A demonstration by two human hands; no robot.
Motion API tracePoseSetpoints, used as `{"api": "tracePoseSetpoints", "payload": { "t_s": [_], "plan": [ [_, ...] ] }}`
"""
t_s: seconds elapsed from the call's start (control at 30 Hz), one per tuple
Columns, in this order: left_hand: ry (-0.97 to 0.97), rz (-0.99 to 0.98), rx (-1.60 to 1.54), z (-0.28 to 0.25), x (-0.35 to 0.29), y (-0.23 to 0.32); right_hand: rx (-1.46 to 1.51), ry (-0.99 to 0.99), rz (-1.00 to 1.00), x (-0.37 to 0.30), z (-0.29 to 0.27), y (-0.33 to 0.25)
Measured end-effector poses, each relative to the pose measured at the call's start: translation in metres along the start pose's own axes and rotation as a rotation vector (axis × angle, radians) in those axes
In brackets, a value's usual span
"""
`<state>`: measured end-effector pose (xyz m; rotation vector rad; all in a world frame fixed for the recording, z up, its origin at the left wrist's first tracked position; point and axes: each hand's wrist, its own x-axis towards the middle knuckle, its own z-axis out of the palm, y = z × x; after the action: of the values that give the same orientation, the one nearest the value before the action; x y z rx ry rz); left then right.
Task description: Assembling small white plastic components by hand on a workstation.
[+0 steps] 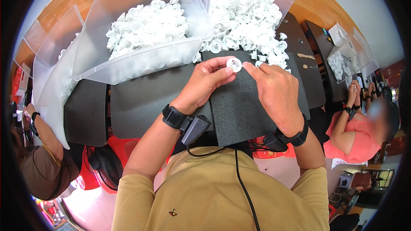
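Note:
Between the thumb and fingers of my left hand (204, 79) is a small round white plastic part (235, 63), with a lighter rim and a recess in its middle. My right hand (279, 90) is at the part's right side, its index fingertip at or very close to the rim. The other fingers of that hand are curled under, and whatever they may hold is hidden. Both hands are above a dark grey foam mat (239, 111). Just beyond them lies a large heap of similar white parts (244, 15), some spilling onto the mat's far edge.
A clear plastic bin (141, 66) full of white parts stands at the far left, with another translucent bin (55, 77) beside it. The dark table (145, 107) runs under everything. Co-workers sit at left and right, one in a pink shirt (349, 139). A black cable (242, 184) hangs down my front.

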<state>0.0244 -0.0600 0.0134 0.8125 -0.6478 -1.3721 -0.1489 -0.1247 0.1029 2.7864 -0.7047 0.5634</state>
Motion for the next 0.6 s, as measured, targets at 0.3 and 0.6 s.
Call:
{"api": "tracePoseSetpoints", "payload": {
  "t_s": [0.3, 0.6],
  "plan": [
    [0.011, -0.011, -0.007, 0.0004, -0.0003, 0.0002, -0.064, -0.01, -0.035, 0.0011, -0.0015, -0.0021],
    [0.012, 0.019, 0.014, -0.0005, 0.0005, -0.0034, -0.148, -0.038, -0.071, 0.0074, -0.0041, -0.0082]
  ]
}}
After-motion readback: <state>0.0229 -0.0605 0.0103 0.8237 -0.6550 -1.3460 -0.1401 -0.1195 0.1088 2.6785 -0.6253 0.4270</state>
